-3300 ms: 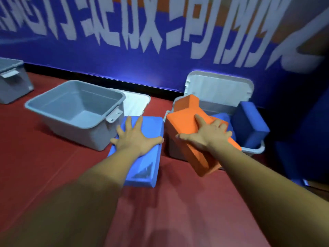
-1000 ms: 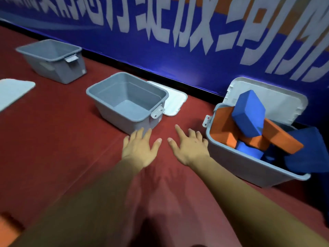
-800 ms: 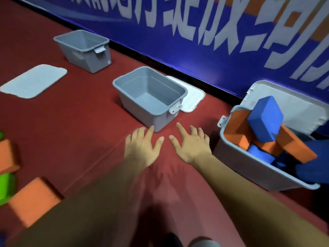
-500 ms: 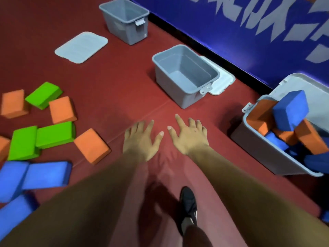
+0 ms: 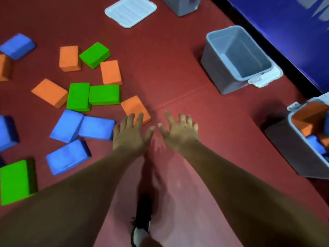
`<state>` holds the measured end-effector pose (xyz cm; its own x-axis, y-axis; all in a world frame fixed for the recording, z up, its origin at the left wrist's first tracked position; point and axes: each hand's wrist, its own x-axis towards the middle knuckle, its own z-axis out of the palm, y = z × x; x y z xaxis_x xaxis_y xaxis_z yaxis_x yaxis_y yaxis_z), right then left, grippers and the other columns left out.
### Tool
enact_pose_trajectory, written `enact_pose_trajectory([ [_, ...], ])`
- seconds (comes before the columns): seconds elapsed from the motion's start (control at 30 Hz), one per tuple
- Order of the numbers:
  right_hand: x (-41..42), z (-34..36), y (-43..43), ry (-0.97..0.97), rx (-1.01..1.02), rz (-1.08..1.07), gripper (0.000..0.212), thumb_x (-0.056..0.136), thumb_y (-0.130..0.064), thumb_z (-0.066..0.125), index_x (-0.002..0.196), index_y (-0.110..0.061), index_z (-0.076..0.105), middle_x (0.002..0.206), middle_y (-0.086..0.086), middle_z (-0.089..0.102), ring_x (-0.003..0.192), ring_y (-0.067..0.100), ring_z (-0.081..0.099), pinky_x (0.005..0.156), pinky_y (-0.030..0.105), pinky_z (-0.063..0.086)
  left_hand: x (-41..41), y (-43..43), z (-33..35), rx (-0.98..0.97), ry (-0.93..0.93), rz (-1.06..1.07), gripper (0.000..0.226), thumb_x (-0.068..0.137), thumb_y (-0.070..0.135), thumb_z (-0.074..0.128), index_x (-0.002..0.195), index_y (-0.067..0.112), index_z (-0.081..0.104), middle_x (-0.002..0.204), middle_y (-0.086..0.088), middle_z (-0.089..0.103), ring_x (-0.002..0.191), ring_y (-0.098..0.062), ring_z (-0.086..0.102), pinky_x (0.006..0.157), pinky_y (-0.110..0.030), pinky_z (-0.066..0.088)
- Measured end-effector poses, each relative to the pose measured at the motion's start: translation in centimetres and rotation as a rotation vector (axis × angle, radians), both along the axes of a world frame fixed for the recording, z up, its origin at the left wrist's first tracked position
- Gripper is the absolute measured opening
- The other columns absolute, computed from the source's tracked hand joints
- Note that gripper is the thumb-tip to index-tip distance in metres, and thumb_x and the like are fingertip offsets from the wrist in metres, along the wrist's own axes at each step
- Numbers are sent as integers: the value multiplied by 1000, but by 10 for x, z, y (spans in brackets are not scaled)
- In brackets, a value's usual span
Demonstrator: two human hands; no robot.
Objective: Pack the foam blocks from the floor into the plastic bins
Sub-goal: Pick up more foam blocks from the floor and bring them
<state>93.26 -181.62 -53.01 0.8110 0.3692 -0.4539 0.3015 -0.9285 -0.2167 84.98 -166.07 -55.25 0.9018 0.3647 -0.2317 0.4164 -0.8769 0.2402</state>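
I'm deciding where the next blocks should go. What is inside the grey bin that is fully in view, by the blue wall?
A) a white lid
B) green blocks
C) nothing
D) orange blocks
C: the grey bin shows only its bare inner walls and bottom, while the orange block and blue block sit in the other bin at the right edge.

Passage and obstruction on the floor ahead of both hands.
A lane of bare red floor [image 5: 170,72] runs far from the spread left hand [image 5: 130,135] and right hand [image 5: 179,132]. Scattered foam blocks [image 5: 78,97] crowd its left, the nearest orange block [image 5: 134,106] at the left fingertips. On its right stand an open grey bin [image 5: 219,72] and, nearer, a filled bin [image 5: 288,150].
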Motion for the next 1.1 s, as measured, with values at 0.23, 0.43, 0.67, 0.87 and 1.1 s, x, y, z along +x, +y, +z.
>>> enact_pose_trajectory([
  [0.23,-36,-66,130,-67,-22,202,65,101,-64,30,160,-38,19,157,18,34,142,41,30,115,56,25,-53,106,-53,41,80,148,90,86,76,12,157,25,34,159,-11,37,145,-30,34,115,-50,26],
  [0.43,-91,-102,221,-3,-5,370,67,102,-61,34,162,-37,18,162,24,24,149,44,21,118,56,17,-134,181,-91,0,140,320,81,92,70,19,160,27,20,165,-10,24,150,-30,22,119,-51,21],
  [0.67,-167,-136,310,-87,53,491,81,85,-64,17,156,-32,38,152,25,41,139,49,36,109,58,31,-224,266,-127,4,165,443,79,93,67,23,161,28,18,167,-10,19,152,-31,20,119,-53,19],
  [0.87,-217,-167,380,-116,-14,575,69,98,-63,31,160,-35,25,161,21,28,148,46,22,115,54,20,-275,341,-156,-31,157,448,75,98,67,23,161,28,15,167,-9,16,152,-29,15,121,-52,15],
  [1.1,-260,-203,450,-129,-16,577,71,96,-65,36,159,-34,30,161,20,29,149,47,22,115,61,23,-332,409,-187,-74,242,413,76,97,67,23,161,29,9,168,-6,11,154,-28,10,122,-53,13],
])
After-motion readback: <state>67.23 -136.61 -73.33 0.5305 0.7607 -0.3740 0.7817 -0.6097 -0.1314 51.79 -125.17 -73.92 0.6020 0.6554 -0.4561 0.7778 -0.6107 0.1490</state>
